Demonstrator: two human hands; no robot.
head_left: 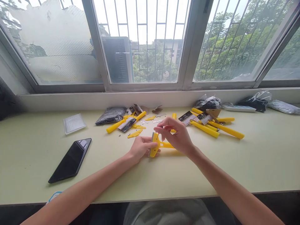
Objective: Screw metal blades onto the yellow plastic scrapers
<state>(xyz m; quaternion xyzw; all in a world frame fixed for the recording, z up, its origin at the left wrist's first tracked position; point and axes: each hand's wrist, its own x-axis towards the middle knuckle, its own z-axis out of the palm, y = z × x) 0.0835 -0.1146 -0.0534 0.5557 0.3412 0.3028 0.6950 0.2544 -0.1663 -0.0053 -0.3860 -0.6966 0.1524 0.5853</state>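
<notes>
My left hand (142, 148) is closed around the head of a yellow scraper (154, 150), thumb on its face. A grey metal blade edge runs along the scraper's left side, and its yellow handle points right, partly behind my right hand. My right hand (174, 132) is in a pinch just above the upper end of the scraper head. A small dark reddish thing (160, 127) shows at its fingertips; its kind is too hidden to tell. Beyond my hands lie loose yellow scraper plates (135, 133), thin metal blades (157, 121) and tiny screws.
Yellow scrapers (205, 128) with black card labels lie in a pile at right. Another yellow scraper (114, 126) lies at left by a grey plastic bag (111, 115). A phone (70, 161) and a clear plastic case (74, 123) rest on the left. Plastic bags (254, 100) line the windowsill side.
</notes>
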